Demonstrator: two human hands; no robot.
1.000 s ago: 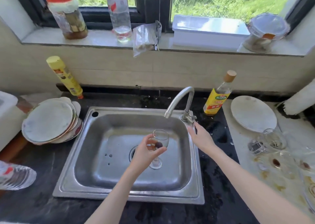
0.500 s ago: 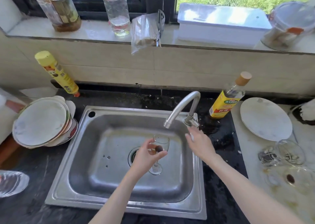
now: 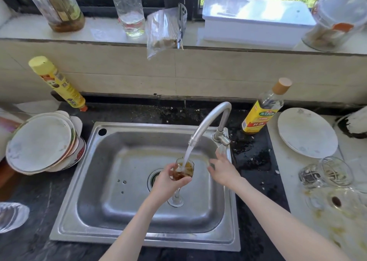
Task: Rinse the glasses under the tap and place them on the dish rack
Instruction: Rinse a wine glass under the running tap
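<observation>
My left hand (image 3: pixel 167 183) grips a small stemmed glass (image 3: pixel 183 171) by its bowl over the steel sink (image 3: pixel 95 181). Water runs from the curved tap (image 3: pixel 210 121) straight into the glass, stirring up brown liquid inside. My right hand (image 3: pixel 223 169) hovers just right of the glass with fingers spread, holding nothing, below the tap's handle (image 3: pixel 223 139). On the right counter a dirty glass mug (image 3: pixel 325 174) lies on its side, and another stained glass (image 3: pixel 335 202) sits in front of it.
A stack of plates (image 3: pixel 41 143) sits left of the sink, a white plate (image 3: pixel 306 132) to the right. A yellow bottle (image 3: pixel 56 82) leans at the back wall; an oil bottle (image 3: pixel 264 107) stands by the tap. Jars, a bottle and a white box (image 3: pixel 256 20) line the sill.
The tap now runs and water fills the glass. My right hand has come off the tap handle and dropped beside the glass. My left hand raised the glass under the spout.
</observation>
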